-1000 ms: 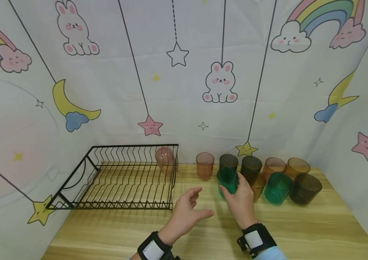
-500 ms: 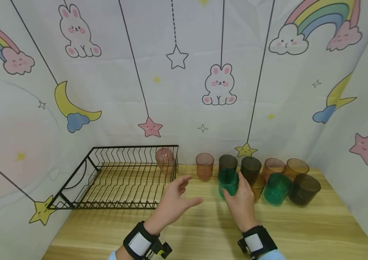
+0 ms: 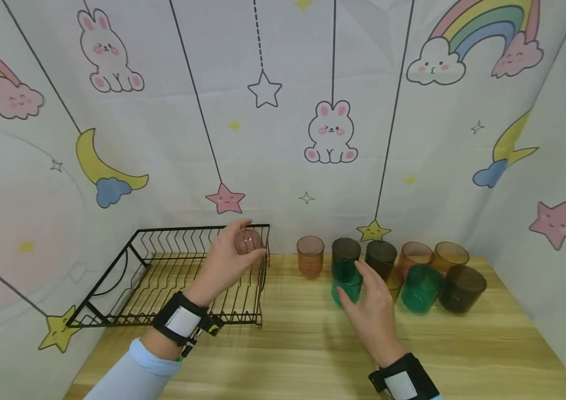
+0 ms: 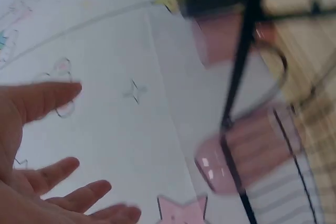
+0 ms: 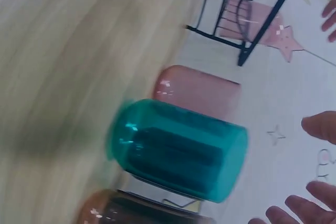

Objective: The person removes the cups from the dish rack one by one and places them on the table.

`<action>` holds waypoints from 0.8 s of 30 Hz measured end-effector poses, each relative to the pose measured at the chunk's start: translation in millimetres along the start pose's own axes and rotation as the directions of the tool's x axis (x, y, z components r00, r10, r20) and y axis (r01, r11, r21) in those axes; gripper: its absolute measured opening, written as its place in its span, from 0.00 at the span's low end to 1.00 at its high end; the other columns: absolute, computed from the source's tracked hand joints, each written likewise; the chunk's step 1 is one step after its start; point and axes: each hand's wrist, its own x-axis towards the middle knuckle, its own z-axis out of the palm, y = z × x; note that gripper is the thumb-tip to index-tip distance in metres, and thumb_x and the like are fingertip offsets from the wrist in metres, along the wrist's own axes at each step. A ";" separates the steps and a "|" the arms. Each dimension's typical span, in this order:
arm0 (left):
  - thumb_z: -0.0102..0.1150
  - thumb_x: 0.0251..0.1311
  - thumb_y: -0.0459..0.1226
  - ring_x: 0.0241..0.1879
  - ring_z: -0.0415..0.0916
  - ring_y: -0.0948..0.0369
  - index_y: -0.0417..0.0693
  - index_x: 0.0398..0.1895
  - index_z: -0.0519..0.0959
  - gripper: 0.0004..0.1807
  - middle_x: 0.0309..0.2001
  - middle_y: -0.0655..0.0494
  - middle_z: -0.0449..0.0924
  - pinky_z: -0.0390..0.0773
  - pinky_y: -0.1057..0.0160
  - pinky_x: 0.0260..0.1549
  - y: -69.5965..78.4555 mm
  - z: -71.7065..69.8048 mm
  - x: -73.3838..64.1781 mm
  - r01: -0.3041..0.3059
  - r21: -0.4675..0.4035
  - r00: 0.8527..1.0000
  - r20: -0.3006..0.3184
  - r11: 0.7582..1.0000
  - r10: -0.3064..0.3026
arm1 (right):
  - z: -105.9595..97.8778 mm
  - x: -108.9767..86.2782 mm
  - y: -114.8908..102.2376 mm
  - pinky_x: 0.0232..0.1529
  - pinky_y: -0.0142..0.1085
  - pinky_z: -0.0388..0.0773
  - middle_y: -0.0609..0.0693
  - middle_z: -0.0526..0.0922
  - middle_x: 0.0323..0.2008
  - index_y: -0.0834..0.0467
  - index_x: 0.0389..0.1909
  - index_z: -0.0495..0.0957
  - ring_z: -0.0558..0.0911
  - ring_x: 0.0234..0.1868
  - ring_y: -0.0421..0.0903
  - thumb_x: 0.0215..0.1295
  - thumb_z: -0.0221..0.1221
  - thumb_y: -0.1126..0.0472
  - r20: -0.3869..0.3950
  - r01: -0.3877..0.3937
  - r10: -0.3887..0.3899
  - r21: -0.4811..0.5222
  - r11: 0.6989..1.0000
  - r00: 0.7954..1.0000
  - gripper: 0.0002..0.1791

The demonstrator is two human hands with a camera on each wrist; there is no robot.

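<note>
Over the right end of the black dish rack (image 3: 178, 278), my left hand (image 3: 220, 261) is spread beside an upside-down pink glass (image 3: 250, 242). In the left wrist view, its fingers are apart from that pink glass (image 4: 252, 156), with nothing between them. My right hand (image 3: 374, 314) is nearest to an upright green glass (image 3: 346, 291) at the front of the group. The right wrist view has a gap between the parted fingers (image 5: 310, 208) and the green glass (image 5: 178, 148).
An upright pink glass (image 3: 310, 256) stands between the rack and the right-hand group. Several dark, orange, pink and green glasses cluster right of my right hand, including a dark glass (image 3: 462, 289). A patterned cloth (image 3: 283, 144) hangs behind the wooden table (image 3: 302, 355).
My left hand has moved left and away, from over the table to the pink glass in the rack. My right hand has drawn back slightly from the green glass, which stays standing.
</note>
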 end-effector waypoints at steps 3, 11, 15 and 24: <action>0.70 0.47 0.46 0.70 0.48 0.42 0.54 0.69 0.58 0.45 0.68 0.44 0.57 0.57 0.37 0.62 -15.7 -2.8 11.4 -0.056 0.172 0.998 -0.008 0.984 0.058 | -11.0 -2.4 -7.2 0.59 0.57 0.67 0.53 0.68 0.65 0.55 0.60 0.71 0.67 0.64 0.55 0.46 0.72 0.51 0.075 0.066 -0.065 -0.018 0.998 0.995 0.38; 0.75 0.37 0.40 0.71 0.27 0.35 0.66 0.70 0.54 0.55 0.73 0.40 0.40 0.43 0.28 0.62 -44.6 3.7 32.4 -0.074 0.420 0.996 0.075 0.904 0.046 | -33.6 -15.8 -13.8 0.62 0.63 0.57 0.51 0.64 0.67 0.46 0.61 0.71 0.62 0.68 0.56 0.42 0.69 0.38 0.343 0.156 -0.113 -0.100 0.983 0.933 0.42; 0.74 0.39 0.39 0.71 0.31 0.33 0.65 0.70 0.55 0.52 0.73 0.41 0.42 0.51 0.29 0.60 -51.9 14.2 43.6 -0.106 0.504 0.990 0.138 0.857 0.041 | -35.2 -19.9 -15.0 0.62 0.62 0.58 0.49 0.63 0.68 0.43 0.62 0.70 0.62 0.68 0.55 0.43 0.67 0.33 0.418 0.153 -0.093 -0.111 0.982 0.904 0.43; 0.71 0.43 0.34 0.70 0.38 0.33 0.63 0.70 0.59 0.48 0.74 0.44 0.45 0.62 0.31 0.56 -62.7 35.3 54.8 -0.134 0.639 0.979 0.205 0.758 0.001 | -32.8 -26.3 -12.7 0.62 0.60 0.61 0.44 0.64 0.68 0.39 0.61 0.70 0.62 0.69 0.51 0.43 0.53 0.21 0.550 0.093 -0.039 -0.070 0.993 0.834 0.44</action>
